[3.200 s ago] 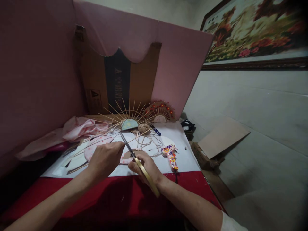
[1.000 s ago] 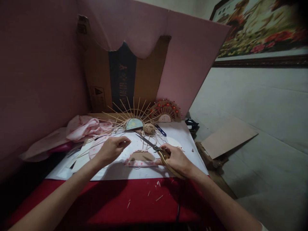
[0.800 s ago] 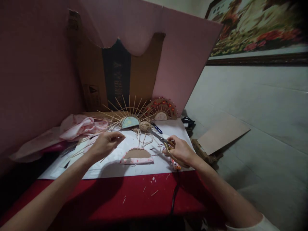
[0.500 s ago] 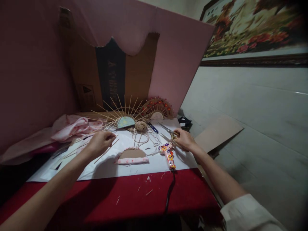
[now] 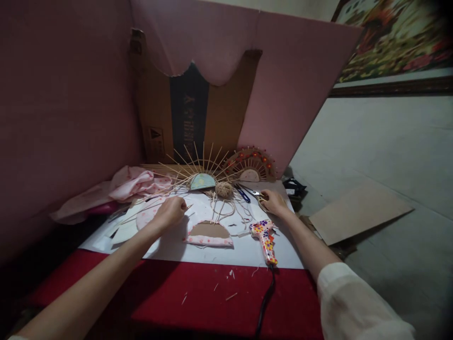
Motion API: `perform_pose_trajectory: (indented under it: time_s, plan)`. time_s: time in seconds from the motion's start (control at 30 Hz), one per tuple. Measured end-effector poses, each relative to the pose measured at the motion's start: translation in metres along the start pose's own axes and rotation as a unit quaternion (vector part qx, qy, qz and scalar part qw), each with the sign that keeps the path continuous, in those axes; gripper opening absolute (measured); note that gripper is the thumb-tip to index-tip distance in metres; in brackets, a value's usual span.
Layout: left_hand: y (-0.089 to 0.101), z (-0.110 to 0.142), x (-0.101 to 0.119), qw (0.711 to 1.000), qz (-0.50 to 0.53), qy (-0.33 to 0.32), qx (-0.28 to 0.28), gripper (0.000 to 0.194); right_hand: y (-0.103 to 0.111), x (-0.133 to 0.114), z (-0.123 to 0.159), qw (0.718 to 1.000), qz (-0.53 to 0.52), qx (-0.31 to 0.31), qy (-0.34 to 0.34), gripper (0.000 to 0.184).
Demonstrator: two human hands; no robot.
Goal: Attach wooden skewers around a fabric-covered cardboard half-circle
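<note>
My left hand (image 5: 172,211) is closed on a thin wooden stick (image 5: 188,207), whose tip sticks out past the fingers. At the back right of the white sheet, my right hand (image 5: 274,202) has its fingers on the gold handles of a pair of scissors (image 5: 261,197). The blades lie low, pointing back and left near a blue-handled cutter (image 5: 242,193). Between the hands is a half-round cardboard piece (image 5: 210,230) edged with pink dotted fabric, with a few short sticks at its top. A flower-patterned glue gun (image 5: 266,240) lies in front of my right hand.
Behind are a ball of twine (image 5: 224,190), a green half-round piece with fanned sticks (image 5: 202,181) and a finished-looking fan with red beads (image 5: 251,163). Pink fabric (image 5: 141,183) is heaped at left. A black cord (image 5: 265,302) crosses the red cloth (image 5: 198,302), which bears scraps.
My right hand has carried the scissors from the middle to the back right, down near the sheet. My left hand has drawn apart from them and keeps the stick. The view has shifted.
</note>
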State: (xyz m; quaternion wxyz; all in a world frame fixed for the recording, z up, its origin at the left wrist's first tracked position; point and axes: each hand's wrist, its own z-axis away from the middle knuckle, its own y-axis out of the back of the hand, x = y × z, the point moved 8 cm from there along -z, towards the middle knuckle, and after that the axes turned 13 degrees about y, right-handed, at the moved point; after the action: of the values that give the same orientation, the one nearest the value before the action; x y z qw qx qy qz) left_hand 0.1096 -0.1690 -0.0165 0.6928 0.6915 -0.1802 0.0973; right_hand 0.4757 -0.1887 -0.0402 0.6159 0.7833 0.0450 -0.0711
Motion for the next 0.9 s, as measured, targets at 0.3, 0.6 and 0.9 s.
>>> perform_pose_trajectory:
  time_s: [0.3, 0.6, 0.9]
  plan:
    - [-0.007, -0.001, 0.004, 0.997, -0.061, 0.042, 0.031, 0.019, 0.000, -0.017, 0.009, 1.000, -0.008, 0.009, 0.015, 0.034]
    - [0.010, 0.021, 0.046, 0.978, 0.180, -0.051, -0.086, 0.021, 0.051, -0.091, 0.034, 0.985, -0.133, 0.098, 0.040, 0.029]
    - [-0.024, 0.078, 0.095, 0.669, 0.650, -0.010, -0.361, 0.026, 0.059, -0.192, 0.079, 0.782, -0.592, 0.122, 0.150, 0.021]
